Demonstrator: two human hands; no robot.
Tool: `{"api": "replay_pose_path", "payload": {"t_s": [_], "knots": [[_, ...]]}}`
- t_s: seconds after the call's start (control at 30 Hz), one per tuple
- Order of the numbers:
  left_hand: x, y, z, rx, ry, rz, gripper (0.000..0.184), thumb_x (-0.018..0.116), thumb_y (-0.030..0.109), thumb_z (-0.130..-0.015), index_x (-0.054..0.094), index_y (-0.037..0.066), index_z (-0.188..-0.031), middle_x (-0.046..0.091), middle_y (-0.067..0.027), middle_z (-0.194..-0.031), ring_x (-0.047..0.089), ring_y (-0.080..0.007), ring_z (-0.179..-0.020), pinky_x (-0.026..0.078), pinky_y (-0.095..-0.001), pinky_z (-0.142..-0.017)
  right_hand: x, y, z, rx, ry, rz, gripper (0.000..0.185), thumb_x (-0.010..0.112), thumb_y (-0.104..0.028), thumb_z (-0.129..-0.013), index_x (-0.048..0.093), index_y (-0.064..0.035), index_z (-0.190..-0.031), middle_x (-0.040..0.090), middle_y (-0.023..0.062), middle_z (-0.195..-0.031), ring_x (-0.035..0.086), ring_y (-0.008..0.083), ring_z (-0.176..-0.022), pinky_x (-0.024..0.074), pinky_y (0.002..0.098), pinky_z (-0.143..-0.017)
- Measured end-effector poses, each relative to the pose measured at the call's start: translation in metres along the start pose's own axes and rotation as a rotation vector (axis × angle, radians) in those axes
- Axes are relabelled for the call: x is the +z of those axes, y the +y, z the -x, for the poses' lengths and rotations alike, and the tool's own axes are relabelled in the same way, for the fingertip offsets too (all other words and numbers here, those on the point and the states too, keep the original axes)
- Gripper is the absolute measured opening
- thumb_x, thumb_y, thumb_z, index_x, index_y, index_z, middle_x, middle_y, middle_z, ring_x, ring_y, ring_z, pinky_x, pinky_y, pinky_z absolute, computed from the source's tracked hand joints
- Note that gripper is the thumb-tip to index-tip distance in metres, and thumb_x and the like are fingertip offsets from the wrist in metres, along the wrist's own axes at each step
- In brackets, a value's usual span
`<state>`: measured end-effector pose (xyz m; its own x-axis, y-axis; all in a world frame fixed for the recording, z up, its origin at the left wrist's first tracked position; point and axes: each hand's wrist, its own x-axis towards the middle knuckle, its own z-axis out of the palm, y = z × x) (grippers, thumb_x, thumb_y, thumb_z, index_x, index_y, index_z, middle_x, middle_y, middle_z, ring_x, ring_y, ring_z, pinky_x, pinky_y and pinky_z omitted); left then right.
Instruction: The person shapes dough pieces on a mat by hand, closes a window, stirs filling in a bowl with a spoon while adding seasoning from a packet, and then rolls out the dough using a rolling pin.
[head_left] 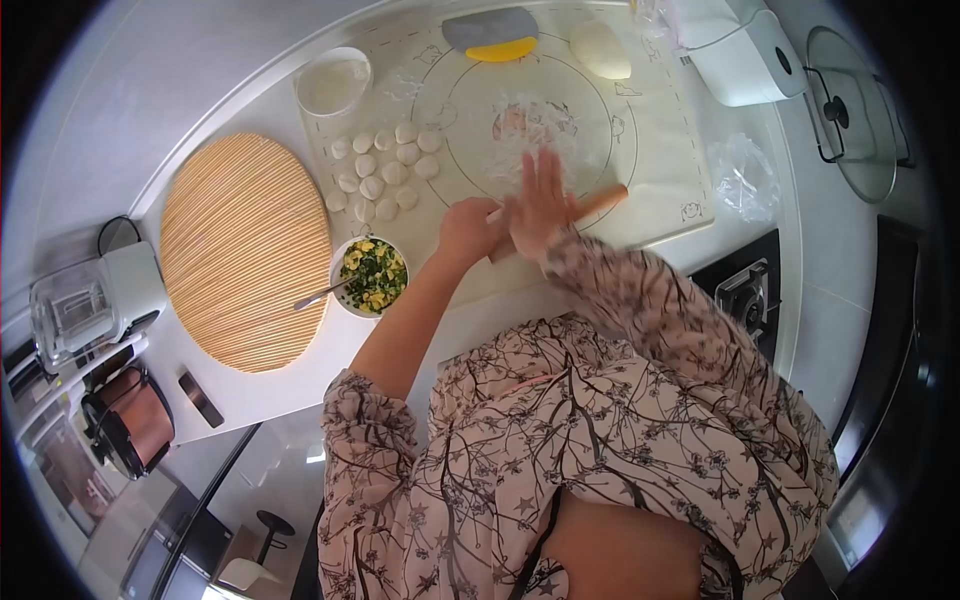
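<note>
Near the front edge of the pastry mat [660, 190], my left hand [470, 232] is closed around the near part of a wooden rolling pin [602, 203]. My right hand [541, 205] has its fingers stretched out, slightly blurred, above the pin beside my left hand. Loose flour [525, 130] is spread on the mat just beyond my fingers. Several small round dough pieces [371, 187] lie on the mat to the left. A larger lump of dough [600, 50] rests at the back, right of a grey and yellow scraper [490, 35].
A bowl of green and yellow filling [373, 277] with a spoon stands left of my left forearm. Further left lies a round slatted mat [245, 250]. A flour bowl [334, 82] is at the back left. On the right are a plastic bag [745, 180] and a gas stove [745, 290].
</note>
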<state>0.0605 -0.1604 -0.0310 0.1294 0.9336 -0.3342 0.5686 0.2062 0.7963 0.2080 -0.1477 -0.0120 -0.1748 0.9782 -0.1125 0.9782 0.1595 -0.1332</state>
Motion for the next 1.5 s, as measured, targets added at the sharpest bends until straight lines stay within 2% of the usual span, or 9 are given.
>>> {"api": "replay_pose_path", "payload": {"t_s": [0.23,0.27,0.4,0.63,0.77,0.97,1.17,1.27,1.5], "knots": [[0.002,-0.018,-0.004,-0.113,0.01,0.185,0.026,0.068,0.03,-0.077,0.073,0.009,-0.091,0.07,-0.0136,-0.081,0.067,-0.0321,-0.076,0.053,-0.0419,-0.07,0.02,0.034,0.066,-0.106,0.121,-0.063,0.073,0.047,-0.04,-0.092,0.021,-0.0075,-0.151,0.013,0.0156,-0.159,0.016,0.0303,-0.147,0.027,0.0539,-0.105],[0.005,-0.021,-0.001,-0.163,0.02,0.245,0.025,0.067,0.03,-0.078,0.072,0.008,-0.09,0.07,-0.0135,-0.08,0.067,-0.0319,-0.076,0.053,-0.0418,-0.07,-0.011,0.032,0.07,-0.097,-0.097,-0.072,0.071,0.048,-0.038,-0.092,0.021,-0.0086,-0.151,0.012,0.0151,-0.159,0.016,0.0298,-0.147,0.0264,0.0541,-0.106],[-0.002,0.001,0.011,-0.1,0.004,0.072,0.024,0.067,0.029,-0.08,0.072,0.007,-0.089,0.07,-0.0139,-0.081,0.067,-0.0321,-0.076,0.052,-0.0415,-0.069,-0.011,-0.016,-0.014,0.121,-0.111,-0.105,0.073,0.051,-0.034,-0.092,0.018,-0.0083,-0.152,0.012,0.0155,-0.159,0.014,0.0337,-0.147,0.03,0.0559,-0.104],[-0.023,-0.009,0.021,-0.181,0.051,-0.038,0.017,0.067,0.023,-0.081,0.069,0.008,-0.088,0.069,-0.0161,-0.086,0.065,-0.0359,-0.083,0.051,-0.0453,-0.072,-0.026,0.027,0.072,-0.016,-0.142,-0.164,0.077,0.055,-0.032,-0.091,0.016,-0.0076,-0.152,0.015,0.0142,-0.158,0.019,0.0331,-0.145,0.0279,0.0541,-0.103],[-0.048,-0.029,0.014,-0.11,0.037,-0.165,0.017,0.068,0.022,-0.08,0.067,0.008,-0.09,0.068,-0.0164,-0.088,0.065,-0.0369,-0.086,0.05,-0.0467,-0.073,-0.028,0.046,0.066,-0.143,-0.079,-0.096,0.028,0.061,-0.026,-0.085,0.059,-0.013,-0.109,0.037,0.0105,-0.145,0.031,0.0303,-0.14,0.0304,0.0526,-0.096],[-0.069,-0.028,-0.009,-0.188,0.312,-0.159,0.019,0.068,0.025,-0.082,0.065,0.007,-0.087,0.067,-0.0148,-0.085,0.064,-0.0357,-0.085,0.051,-0.0448,-0.074,-0.012,0.08,0.045,-0.341,0.008,-0.255,0.018,0.066,-0.031,-0.082,0.06,-0.0131,-0.08,0.044,0.0041,-0.126,0.041,0.0263,-0.127,0.0353,0.0517,-0.083],[-0.056,-0.02,-0.03,-0.418,0.439,-0.259,0.028,0.073,0.029,-0.078,0.063,0.01,-0.096,0.063,-0.0108,-0.106,0.062,-0.0319,-0.097,0.049,-0.0432,-0.078,-0.042,0.115,0.028,-0.239,0.095,-0.014,0.017,0.067,-0.029,-0.079,0.06,-0.0133,-0.082,0.048,0.0048,-0.12,0.047,0.0274,-0.121,0.037,0.0505,-0.08],[-0.052,-0.043,-0.038,-0.187,0.447,-0.107,0.032,0.075,0.023,-0.075,0.062,0.011,-0.101,0.06,-0.0101,-0.11,0.06,-0.031,-0.098,0.048,-0.0425,-0.078,-0.042,0.115,0.033,-0.173,0.067,-0.023,0.022,0.064,-0.032,-0.08,0.062,-0.0155,-0.094,0.048,0.0045,-0.126,0.044,0.0258,-0.126,0.035,0.0492,-0.084],[-0.055,-0.031,-0.052,-0.162,0.275,-0.114,0.025,0.072,0.014,-0.076,0.064,0.007,-0.099,0.063,-0.0103,-0.085,0.063,-0.0279,-0.084,0.049,-0.0405,-0.075,-0.035,0.093,0.052,0.133,0.176,-0.01,0.058,0.058,-0.03,-0.082,0.045,-0.0189,-0.138,0.038,0.0049,-0.144,0.035,0.0229,-0.136,0.0269,0.0444,-0.095]]}}
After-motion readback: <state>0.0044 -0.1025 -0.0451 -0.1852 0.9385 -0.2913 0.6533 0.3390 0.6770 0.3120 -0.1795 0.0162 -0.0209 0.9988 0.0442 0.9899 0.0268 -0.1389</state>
